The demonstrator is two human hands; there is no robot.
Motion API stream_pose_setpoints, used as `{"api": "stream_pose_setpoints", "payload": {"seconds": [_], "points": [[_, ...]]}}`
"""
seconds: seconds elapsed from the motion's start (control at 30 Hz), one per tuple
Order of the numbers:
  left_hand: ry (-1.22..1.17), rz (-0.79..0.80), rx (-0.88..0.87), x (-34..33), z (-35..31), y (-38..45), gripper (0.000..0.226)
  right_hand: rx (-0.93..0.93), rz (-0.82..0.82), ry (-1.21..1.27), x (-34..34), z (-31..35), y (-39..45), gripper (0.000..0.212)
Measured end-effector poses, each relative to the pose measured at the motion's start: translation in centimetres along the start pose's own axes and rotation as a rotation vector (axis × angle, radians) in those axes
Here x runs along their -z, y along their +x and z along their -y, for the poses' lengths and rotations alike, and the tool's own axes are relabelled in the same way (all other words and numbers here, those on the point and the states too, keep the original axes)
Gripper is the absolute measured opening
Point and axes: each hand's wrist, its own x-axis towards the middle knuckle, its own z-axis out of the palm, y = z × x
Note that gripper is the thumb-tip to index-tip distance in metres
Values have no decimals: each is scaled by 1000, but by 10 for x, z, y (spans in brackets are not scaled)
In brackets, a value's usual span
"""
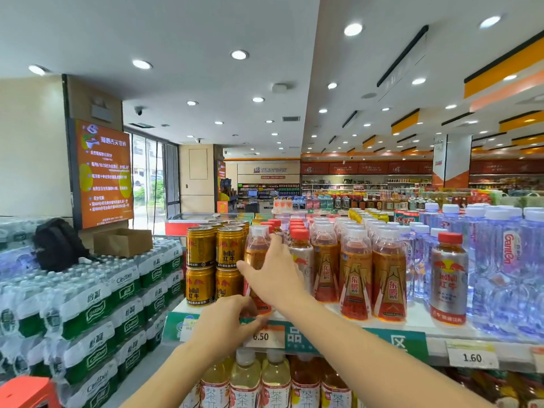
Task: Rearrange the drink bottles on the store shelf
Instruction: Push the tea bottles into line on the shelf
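Observation:
On the top shelf (412, 322) stand rows of amber drink bottles with clear caps (354, 278). My right hand (272, 275) wraps around the leftmost amber bottle (256, 245) at mid-height, next to the gold cans. My left hand (226, 322) holds the base of that same bottle at the shelf's front edge. A silver red-capped bottle (449, 278) stands alone further right, and another one (301, 254) sits just right of my right hand.
Stacked gold cans (216, 260) stand left of the held bottle. Clear blue water bottles (506, 269) fill the shelf's right end. Tea bottles (273, 384) line the shelf below. Shrink-wrapped water packs (88, 304) with a black backpack (57, 244) are piled at left.

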Motion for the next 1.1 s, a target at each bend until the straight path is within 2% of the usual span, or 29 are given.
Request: {"api": "stream_pose_setpoints", "payload": {"seconds": [0.1, 0.2, 0.37, 0.5, 0.6, 0.73, 0.9, 1.1], "points": [[-29, 11, 6, -3, 4, 1, 32, -107, 51, -99, -9, 5, 3, 109], [-35, 9, 8, -4, 6, 0, 29, -129, 55, -146, -17, -1, 3, 108], [-13, -2, 8, -1, 3, -2, 22, -85, -18, -102, -15, -11, 2, 97], [-5, -7, 19, 0, 2, -2, 21, 27, -75, -90, -7, -12, -8, 87], [23, -5, 24, 2, 0, -3, 24, 111, -160, -76, 12, -9, -11, 84], [52, 57, 39, 7, -1, 2, 30, 136, -250, -19, 58, 0, -6, 78], [97, 130, 16, 14, -7, 8, 35, 42, -220, -61, 114, -15, -10, 74], [30, 56, 67, 3, -27, 21, 37, -97, -195, -218, 120, -49, -19, 80]]}}
